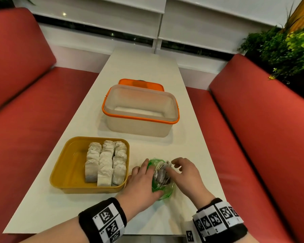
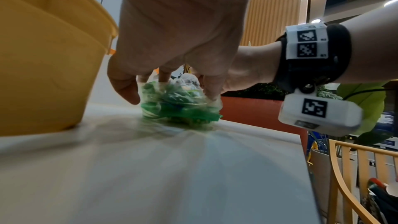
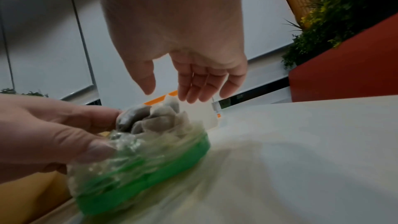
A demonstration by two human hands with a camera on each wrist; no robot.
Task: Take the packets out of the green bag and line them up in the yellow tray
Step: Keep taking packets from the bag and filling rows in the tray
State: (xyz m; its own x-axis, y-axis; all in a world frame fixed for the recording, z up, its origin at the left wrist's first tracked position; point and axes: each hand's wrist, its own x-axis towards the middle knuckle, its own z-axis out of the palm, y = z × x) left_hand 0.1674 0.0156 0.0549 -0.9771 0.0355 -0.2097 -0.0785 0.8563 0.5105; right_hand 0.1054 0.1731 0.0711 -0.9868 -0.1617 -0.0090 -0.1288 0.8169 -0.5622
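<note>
Head view: the crumpled green translucent plastic bag point(image 1: 162, 179) lies on the white rectangular table point(image 1: 191, 146), long axis running from the person toward the far end, mouth turned upward. The left hand point(image 1: 141, 183) holds the bag's left edge, thumb curled onto the plastic. The right hand point(image 1: 184, 172) hovers at the bag's right side, fingers relaxed and spread, holding nothing. Grey paper packets point(image 1: 162, 172) show in the bag between both hands. The yellow square plastic tray point(image 1: 67, 172), left of the left hand, holds three rows of packets running away from the person.

Left wrist view: the fingertips point(image 2: 212, 89) press into the bag's top; the tray wall stands just beside.

Right wrist view: the right hand's fingers point(image 3: 202, 83) hang loosely above the packets, apart from them. Red bench seats flank the table.
</note>
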